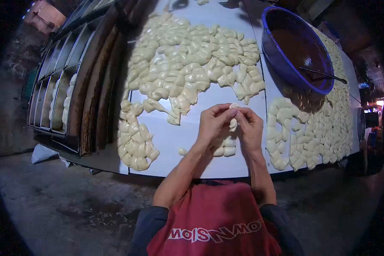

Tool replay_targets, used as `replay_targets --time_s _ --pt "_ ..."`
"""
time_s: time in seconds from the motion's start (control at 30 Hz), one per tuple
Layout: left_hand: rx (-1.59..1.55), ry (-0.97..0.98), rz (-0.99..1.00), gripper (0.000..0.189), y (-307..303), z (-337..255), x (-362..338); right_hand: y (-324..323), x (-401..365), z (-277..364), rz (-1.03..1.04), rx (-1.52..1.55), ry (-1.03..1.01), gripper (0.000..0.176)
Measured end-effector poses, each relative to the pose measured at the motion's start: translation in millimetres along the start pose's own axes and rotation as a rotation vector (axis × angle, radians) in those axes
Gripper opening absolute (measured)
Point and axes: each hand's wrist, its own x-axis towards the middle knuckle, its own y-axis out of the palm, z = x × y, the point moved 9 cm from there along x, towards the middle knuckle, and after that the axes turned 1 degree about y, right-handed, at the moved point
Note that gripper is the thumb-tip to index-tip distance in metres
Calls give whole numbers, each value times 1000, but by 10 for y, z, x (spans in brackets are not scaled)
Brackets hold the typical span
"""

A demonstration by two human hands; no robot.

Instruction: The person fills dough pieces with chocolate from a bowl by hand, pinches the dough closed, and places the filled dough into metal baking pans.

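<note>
Above the front part of the white table [179, 164], my left hand [213, 123] and my right hand [250, 126] meet, thumbs and fingers pinched on a small piece of pale dough [233, 124] that hangs between them. Just below, several dough pieces [224, 147] lie in a small group, partly hidden by my left wrist. One little dough bit [182, 151] rests alone left of my left forearm. A broad sheet of glossy dough pieces [183, 59] covers the table beyond my hands, and a smaller cluster [136, 143] lies to the left.
At the left stand metal trays [59, 94] with long compartments, some holding dough, beside dark wooden boards [99, 94]. A blue basin [272, 47] with brown contents and a metal utensil [324, 74] sits at the back right. More dough pieces [313, 138] cover the right side.
</note>
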Motion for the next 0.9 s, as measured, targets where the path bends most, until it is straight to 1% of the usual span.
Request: replay_targets --time_s 0.03,0.13,0.17,0.27,0.3,0.4,0.43,0.53,0.57,0.6,0.67,0.7,0.8,0.83,0.9 --pt "107 -83 0 32 21 -125 -42 0 -9 -55 62 7 70 23" --pt "42 -80 17 33 11 -243 -44 89 -201 185 251 41 72 33" --pt "10 -87 36 33 -35 -119 14 103 -263 209 325 -39 39 42" --pt "220 -126 35 35 38 -243 -96 18 -218 217 246 -62 -68 41" --pt "169 -122 20 34 106 -267 -163 -55 -200 108 186 109 -12 33" --pt "241 -13 138 31 239 -281 -218 -157 -143 178 164 -31 -299 22" --pt "336 -99 141 28 254 -310 -245 -170 -141 185 155 -108 -311 27" --pt "274 -75 201 25 223 -265 -178 -106 -270 309 15 194 -231 41" --pt "307 -57 217 23 240 -265 -176 -147 -285 205 26 63 -321 51" --pt "314 -60 211 23 233 -231 -177 -175 -313 183 7 -139 -396 43" --pt "331 -74 208 24 233 -101 -208 -187 -397 257 -128 -450 -659 28" --pt "442 88 250 28 342 -201 -274 -224 -435 298 -256 -460 -671 15" --pt "561 163 307 29 503 -284 -454 -348 -427 208 -316 -348 -634 15" --pt "594 199 323 30 558 -347 -516 -352 -438 298 -342 -440 -679 24" --pt "569 204 305 29 589 -348 -532 -356 -380 267 -275 -402 -580 36"
